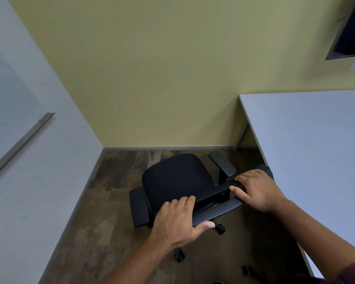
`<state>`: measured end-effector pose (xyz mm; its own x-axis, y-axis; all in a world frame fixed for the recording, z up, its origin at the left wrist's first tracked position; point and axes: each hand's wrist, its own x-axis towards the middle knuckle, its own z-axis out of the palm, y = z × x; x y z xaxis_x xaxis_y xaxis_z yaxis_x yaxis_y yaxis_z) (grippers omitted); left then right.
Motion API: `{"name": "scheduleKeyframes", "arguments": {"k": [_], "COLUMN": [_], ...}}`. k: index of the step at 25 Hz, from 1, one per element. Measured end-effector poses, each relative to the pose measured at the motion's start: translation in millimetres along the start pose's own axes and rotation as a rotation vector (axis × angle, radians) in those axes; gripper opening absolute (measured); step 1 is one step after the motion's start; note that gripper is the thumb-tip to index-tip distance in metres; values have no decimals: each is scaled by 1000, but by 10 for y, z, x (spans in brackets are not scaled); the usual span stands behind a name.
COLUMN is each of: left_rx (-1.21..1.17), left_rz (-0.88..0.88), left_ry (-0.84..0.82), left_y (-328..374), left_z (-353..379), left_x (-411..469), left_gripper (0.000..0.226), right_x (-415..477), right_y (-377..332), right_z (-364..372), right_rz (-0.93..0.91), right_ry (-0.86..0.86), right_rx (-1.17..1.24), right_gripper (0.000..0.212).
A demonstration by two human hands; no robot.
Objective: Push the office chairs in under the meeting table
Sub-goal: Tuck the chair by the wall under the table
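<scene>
A black office chair (172, 179) with two padded armrests stands on the wooden floor in the room's corner, seen from above and behind. Its seat faces the yellow wall, with the backrest top toward me. My left hand (176, 222) grips the left end of the backrest top, thumb underneath. My right hand (256, 189) grips the right end of that same edge. The white meeting table (307, 144) lies to the right, its long edge beside the chair's right armrest. The chair sits outside the table, not under it.
A yellow wall (152, 78) closes the space ahead and a white wall with a whiteboard (10, 111) runs along the left. A dark screen (350, 31) and a socket hang at the upper right. Chair castors (179, 256) show near my arms.
</scene>
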<state>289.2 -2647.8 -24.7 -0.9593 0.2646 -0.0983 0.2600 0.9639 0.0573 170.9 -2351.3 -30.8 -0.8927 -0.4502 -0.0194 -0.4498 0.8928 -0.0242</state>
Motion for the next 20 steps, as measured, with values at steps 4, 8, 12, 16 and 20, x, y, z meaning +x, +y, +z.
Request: {"name": "scheduleKeyframes", "arguments": {"k": [4,8,12,16,20], "left_rx": [-9,-17,-7,3,9], "left_rz": [93,187,277,347,397], "left_ry": [1,-18,-26,-17,4], "left_y": [-151,-356,-565,-667,-625], "left_z": [25,6,-68,-129,-163], "left_x": [38,136,283,469,718], "left_gripper": [121,117,107,90,82], "right_x": [-219,-376,-486,-615,-677], "right_y": [-121,-292,-466,-583,-419], "right_z": [24,43,17,35,-31], "right_rz": [107,210,290,376,379], "right_ry": [12,48,54,79,44], "right_rx": [1,-8,1,0,53], "right_gripper": [87,81,82,89,102]}}
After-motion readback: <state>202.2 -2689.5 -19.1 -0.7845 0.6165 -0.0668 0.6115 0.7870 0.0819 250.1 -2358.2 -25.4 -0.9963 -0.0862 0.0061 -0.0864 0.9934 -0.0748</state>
